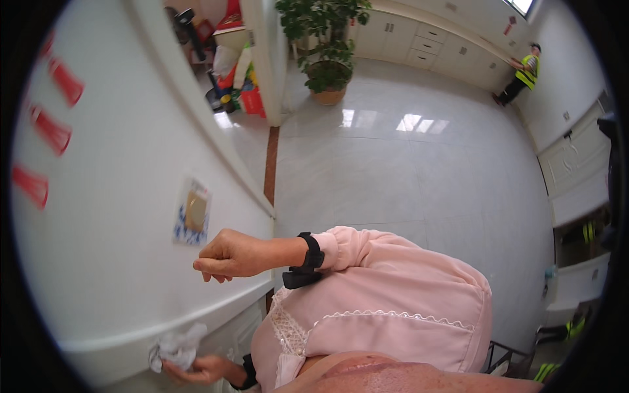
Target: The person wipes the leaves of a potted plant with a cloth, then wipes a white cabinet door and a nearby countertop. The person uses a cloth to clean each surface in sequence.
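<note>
My right hand [233, 255] is curled into a loose fist in front of the white wall, with nothing visible in it. It is nearest to a gold-coloured wall switch [196, 212] set on a blue-and-white patterned surround. A black strap with a small dark device [303, 277] circles that wrist, below a pink sleeve. Lower down, my left hand [199, 368] grips a crumpled whitish cloth [177, 348] by the raised white wall moulding [123, 341]. Part of the cloth is blurred. Whether it touches the moulding, I cannot tell.
Red tassels [49, 128] hang on the left. Past a doorway with a brown threshold [271, 162] lie bags [251, 100]. A potted plant [328, 93] stands on the tiled floor [383, 182]. A person in a yellow vest [527, 73] is beside white cabinets [427, 45].
</note>
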Available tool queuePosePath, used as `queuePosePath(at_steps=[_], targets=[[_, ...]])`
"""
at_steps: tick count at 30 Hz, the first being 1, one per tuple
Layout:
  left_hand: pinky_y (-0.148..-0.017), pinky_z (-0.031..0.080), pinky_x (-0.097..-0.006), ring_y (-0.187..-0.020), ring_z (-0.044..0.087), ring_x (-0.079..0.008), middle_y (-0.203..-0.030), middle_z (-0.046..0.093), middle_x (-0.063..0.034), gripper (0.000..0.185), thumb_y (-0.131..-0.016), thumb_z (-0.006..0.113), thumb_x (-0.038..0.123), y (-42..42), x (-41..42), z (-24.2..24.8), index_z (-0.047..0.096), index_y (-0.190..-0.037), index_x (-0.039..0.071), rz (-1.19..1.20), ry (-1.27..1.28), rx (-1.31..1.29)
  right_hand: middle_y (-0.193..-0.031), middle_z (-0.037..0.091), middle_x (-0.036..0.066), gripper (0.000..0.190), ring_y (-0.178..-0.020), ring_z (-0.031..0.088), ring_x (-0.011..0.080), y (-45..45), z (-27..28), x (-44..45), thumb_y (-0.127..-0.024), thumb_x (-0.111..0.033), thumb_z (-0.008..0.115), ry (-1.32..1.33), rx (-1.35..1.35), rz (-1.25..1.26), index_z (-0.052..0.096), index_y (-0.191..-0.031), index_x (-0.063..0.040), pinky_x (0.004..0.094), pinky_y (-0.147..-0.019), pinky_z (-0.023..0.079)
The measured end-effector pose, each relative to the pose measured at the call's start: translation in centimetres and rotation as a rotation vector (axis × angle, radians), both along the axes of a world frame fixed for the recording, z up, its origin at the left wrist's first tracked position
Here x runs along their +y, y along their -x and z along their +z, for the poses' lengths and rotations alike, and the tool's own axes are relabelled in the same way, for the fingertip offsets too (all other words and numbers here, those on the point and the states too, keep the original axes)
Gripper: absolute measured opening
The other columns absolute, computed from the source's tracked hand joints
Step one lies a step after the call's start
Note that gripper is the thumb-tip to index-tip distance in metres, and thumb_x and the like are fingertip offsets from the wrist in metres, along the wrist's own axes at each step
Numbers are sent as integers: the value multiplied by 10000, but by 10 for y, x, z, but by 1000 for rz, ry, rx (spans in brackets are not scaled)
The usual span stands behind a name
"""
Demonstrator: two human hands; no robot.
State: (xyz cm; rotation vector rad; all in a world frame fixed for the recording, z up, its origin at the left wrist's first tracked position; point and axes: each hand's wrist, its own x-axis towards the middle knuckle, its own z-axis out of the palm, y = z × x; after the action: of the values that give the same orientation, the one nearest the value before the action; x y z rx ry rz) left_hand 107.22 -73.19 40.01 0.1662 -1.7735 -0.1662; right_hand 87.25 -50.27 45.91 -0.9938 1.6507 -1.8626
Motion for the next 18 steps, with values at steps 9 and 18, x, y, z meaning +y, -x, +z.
queuePosePath(at_steps=[9,18], targets=[[-677,487,-331,-726,560,-188,-975,535,-95,419,-1006,507,366,146,70,-46,566,-1146,-25,-622,-595,-309,-623,680,66,407,-554,666,145,87,-29,113,-1055,-293,552,-45,218,-247,730,-817,-15,305,-542,514],[-584,452,-276,-645,544,-143,-851,570,-59,308,-1034,538,292,319,190,-76,571,-1129,1,-1085,-922,-487,-696,725,65,333,-639,711,174,116,-36,258,-1027,-274,585,-201,73,-691,754,-891,-22,327,-604,540]])
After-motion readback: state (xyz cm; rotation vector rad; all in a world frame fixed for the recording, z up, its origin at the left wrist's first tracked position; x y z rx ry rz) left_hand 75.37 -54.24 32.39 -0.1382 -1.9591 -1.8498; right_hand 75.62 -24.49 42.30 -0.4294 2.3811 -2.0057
